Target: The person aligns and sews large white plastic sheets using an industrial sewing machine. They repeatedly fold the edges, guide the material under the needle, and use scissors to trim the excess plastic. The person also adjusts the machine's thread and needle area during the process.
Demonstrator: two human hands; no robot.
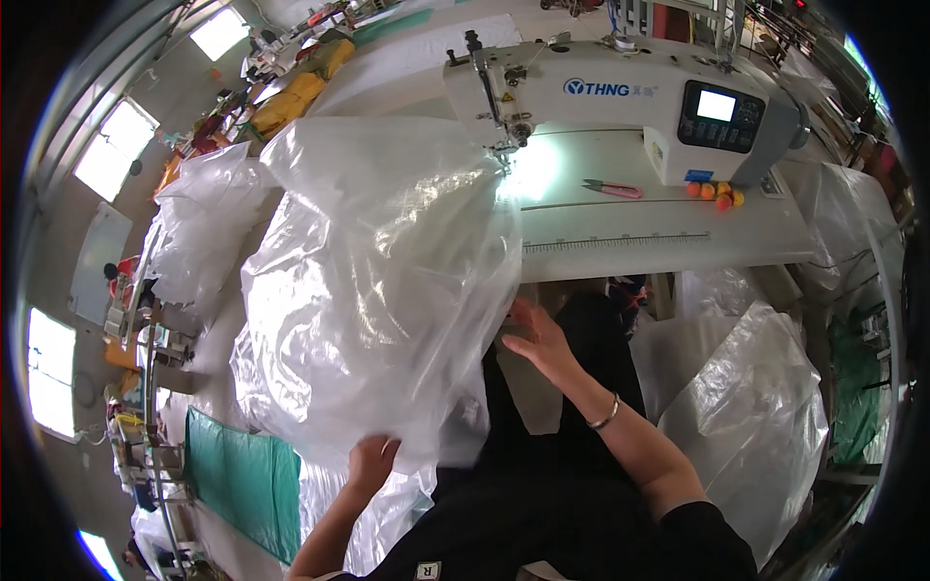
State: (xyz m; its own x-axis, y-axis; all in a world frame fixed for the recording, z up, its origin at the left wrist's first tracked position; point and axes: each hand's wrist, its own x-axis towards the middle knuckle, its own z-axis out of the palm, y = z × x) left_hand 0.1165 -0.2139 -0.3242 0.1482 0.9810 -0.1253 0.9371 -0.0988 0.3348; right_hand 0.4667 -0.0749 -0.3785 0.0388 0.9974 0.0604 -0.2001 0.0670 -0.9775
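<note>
Nearest, the left hand is closed on the lower edge of a large, crumpled sheet of clear plastic film, its fingers tucked under the hem. The right hand, a thin bangle at its wrist, is laid nearly flat against the film's right edge with fingers spread; whether anything is pinched there cannot be told. The film is bunched over the lap and up onto the white worktable. It is judged light, limp and slippery, best gathered at a hem. Farther off, pink thread snips and small orange balls are seen beside the white sewing machine.
</note>
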